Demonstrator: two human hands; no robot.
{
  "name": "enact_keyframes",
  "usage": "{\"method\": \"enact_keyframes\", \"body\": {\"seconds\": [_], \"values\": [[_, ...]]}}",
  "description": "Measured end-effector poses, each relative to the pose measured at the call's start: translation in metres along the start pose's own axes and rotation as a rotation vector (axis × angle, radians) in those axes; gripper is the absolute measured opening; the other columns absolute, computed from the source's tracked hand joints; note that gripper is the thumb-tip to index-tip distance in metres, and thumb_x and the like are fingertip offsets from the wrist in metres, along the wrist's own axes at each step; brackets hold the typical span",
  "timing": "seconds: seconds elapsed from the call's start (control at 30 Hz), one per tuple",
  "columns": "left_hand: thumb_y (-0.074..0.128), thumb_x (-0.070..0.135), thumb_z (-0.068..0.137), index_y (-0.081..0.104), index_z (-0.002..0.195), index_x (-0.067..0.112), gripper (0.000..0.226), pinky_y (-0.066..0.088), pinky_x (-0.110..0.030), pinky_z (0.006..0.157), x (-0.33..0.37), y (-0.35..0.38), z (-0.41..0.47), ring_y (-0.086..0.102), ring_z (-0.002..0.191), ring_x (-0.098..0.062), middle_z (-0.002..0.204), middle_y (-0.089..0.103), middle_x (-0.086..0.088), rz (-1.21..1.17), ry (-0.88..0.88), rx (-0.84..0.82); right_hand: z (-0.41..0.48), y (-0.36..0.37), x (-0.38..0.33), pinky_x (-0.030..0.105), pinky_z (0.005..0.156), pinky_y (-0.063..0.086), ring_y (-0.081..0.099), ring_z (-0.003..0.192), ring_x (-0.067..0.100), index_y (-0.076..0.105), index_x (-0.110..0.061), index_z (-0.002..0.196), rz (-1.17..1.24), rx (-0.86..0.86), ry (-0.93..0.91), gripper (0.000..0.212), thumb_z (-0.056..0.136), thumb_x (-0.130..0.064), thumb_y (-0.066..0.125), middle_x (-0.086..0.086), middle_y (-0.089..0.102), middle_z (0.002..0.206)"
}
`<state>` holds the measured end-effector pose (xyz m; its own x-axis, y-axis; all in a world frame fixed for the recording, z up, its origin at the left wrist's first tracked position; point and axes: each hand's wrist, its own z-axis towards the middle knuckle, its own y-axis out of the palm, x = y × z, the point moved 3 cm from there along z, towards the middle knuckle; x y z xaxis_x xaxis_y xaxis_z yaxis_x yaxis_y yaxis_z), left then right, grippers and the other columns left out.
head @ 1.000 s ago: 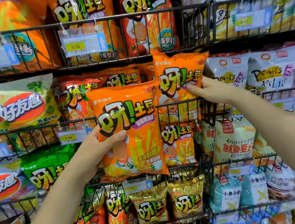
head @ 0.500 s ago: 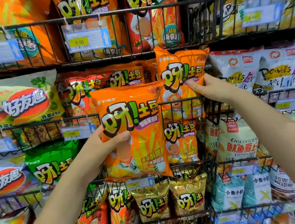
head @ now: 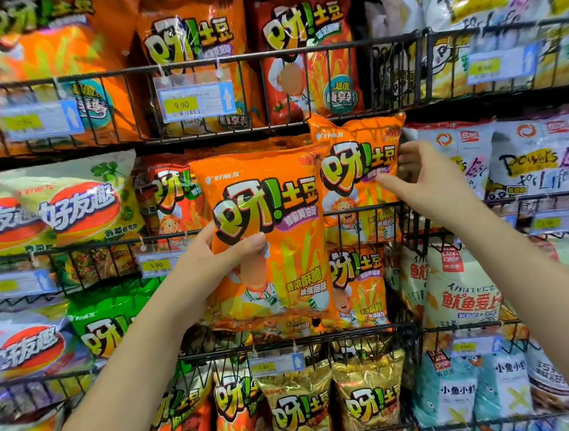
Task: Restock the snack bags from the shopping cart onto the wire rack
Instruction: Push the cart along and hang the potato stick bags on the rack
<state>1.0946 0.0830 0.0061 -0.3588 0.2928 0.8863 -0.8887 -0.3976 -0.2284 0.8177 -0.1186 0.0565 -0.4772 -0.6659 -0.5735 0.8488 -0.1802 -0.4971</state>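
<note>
My left hand [head: 208,259] grips a large orange snack bag [head: 277,223] by its left edge, thumb across the front, and holds it upright in front of the middle tier of the black wire rack [head: 361,210]. My right hand [head: 424,182] pinches the right edge of a second orange bag [head: 355,174], which stands in the middle wire basket with its top sticking up above the rail. The held bag overlaps the left part of that second bag. The shopping cart is out of view.
Packed wire baskets fill the wall: orange and red bags [head: 300,59] above, green bags [head: 110,320] at left, gold bags [head: 368,400] below, white bags [head: 532,159] at right. Price tags [head: 194,101] hang on the front rails.
The bag in my left hand has risen a little and moved closer to the rack. My right hand still holds the second bag, which has settled slightly lower in the basket.
</note>
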Motion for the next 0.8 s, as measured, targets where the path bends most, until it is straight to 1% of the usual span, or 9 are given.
{"method": "enact_keyframes", "body": {"seconds": [0.13, 0.23, 0.33, 0.43, 0.53, 0.57, 0.63, 0.73, 0.8], "values": [[0.080, 0.064, 0.063, 0.067, 0.110, 0.030, 0.060, 0.049, -0.019, 0.058, 0.010, -0.006, 0.011, 0.066, 0.079, -0.004, 0.096, 0.075, 0.015, 0.014, 0.040, 0.038, -0.025, -0.003, -0.041, 0.033, 0.098, 0.045, 0.056, 0.122, 0.018, 0.047, -0.016, 0.143, -0.036, 0.055, -0.163, 0.062, 0.095, -0.051, 0.066, 0.001, 0.058, 0.133], [0.082, 0.059, 0.075, 0.066, 0.110, 0.029, 0.049, 0.048, -0.021, 0.061, 0.024, -0.010, 0.022, 0.066, 0.083, -0.006, 0.096, 0.075, 0.014, 0.037, 0.086, 0.035, -0.036, 0.010, -0.069, 0.033, 0.103, 0.050, 0.059, 0.120, 0.002, 0.048, -0.028, 0.142, 0.197, -0.186, -0.167, 0.065, 0.090, -0.065, 0.060, -0.014, 0.061, 0.130], [0.079, 0.061, 0.078, 0.064, 0.118, 0.028, 0.054, 0.047, -0.021, 0.061, 0.040, -0.015, 0.034, 0.068, 0.098, -0.016, 0.106, 0.075, 0.006, 0.079, 0.142, 0.039, -0.039, 0.028, -0.095, 0.013, 0.088, 0.051, 0.056, 0.107, -0.022, 0.040, -0.037, 0.141, 0.279, -0.348, -0.186, 0.071, 0.081, -0.070, 0.058, -0.033, 0.054, 0.121], [0.080, 0.062, 0.074, 0.056, 0.134, 0.031, 0.071, 0.049, -0.018, 0.059, 0.054, -0.021, 0.047, 0.067, 0.105, -0.018, 0.118, 0.072, 0.001, 0.117, 0.213, 0.089, -0.031, 0.043, -0.113, 0.015, 0.087, 0.051, 0.059, 0.106, -0.017, 0.041, -0.041, 0.137, 0.312, -0.323, -0.232, 0.066, 0.081, -0.070, 0.062, -0.032, 0.059, 0.122], [0.081, 0.054, 0.081, 0.050, 0.137, 0.033, 0.067, 0.052, -0.014, 0.063, 0.067, -0.028, 0.052, 0.066, 0.108, -0.010, 0.125, 0.067, 0.004, 0.139, 0.280, 0.184, -0.020, 0.049, -0.123, 0.016, 0.083, 0.055, 0.064, 0.114, -0.003, 0.042, -0.032, 0.145, 0.445, -0.243, -0.223, 0.076, 0.082, -0.065, 0.069, -0.020, 0.064, 0.129], [0.079, 0.052, 0.084, 0.049, 0.137, 0.033, 0.064, 0.053, -0.016, 0.069, 0.070, -0.031, 0.054, 0.065, 0.112, -0.009, 0.125, 0.067, 0.003, 0.163, 0.322, 0.196, -0.016, 0.050, -0.125, 0.011, 0.078, 0.054, 0.064, 0.112, -0.004, 0.042, -0.029, 0.145, 0.476, -0.221, -0.227, 0.073, 0.085, -0.058, 0.072, -0.019, 0.064, 0.128], [0.077, 0.050, 0.088, 0.050, 0.136, 0.031, 0.059, 0.054, -0.022, 0.080, 0.073, -0.036, 0.057, 0.062, 0.117, -0.010, 0.125, 0.068, 0.001, 0.190, 0.384, 0.206, -0.010, 0.054, -0.127, 0.010, 0.084, 0.054, 0.063, 0.110, -0.010, 0.039, -0.024, 0.148, 0.507, -0.182, -0.238, 0.072, 0.089, -0.046, 0.074, -0.021, 0.062, 0.127], [0.072, 0.052, 0.092, 0.051, 0.140, 0.035, 0.055, 0.056, -0.022, 0.072, 0.073, -0.040, 0.056, 0.058, 0.127, -0.017, 0.134, 0.065, 0.002, 0.161, 0.403, 0.150, -0.004, 0.059, -0.130, 0.009, 0.091, 0.051, 0.056, 0.108, -0.021, 0.031, -0.023, 0.153, 0.510, -0.146, -0.255, 0.079, 0.090, -0.042, 0.075, -0.029, 0.054, 0.126], [0.069, 0.054, 0.093, 0.048, 0.145, 0.041, 0.058, 0.059, -0.027, 0.076, 0.070, -0.043, 0.054, 0.059, 0.130, -0.018, 0.139, 0.063, 0.007, 0.181, 0.398, 0.134, -0.002, 0.063, -0.130, 0.012, 0.098, 0.050, 0.054, 0.114, -0.021, 0.029, -0.023, 0.156, 0.498, -0.144, -0.257, 0.085, 0.088, -0.049, 0.073, -0.027, 0.053, 0.132]]}}
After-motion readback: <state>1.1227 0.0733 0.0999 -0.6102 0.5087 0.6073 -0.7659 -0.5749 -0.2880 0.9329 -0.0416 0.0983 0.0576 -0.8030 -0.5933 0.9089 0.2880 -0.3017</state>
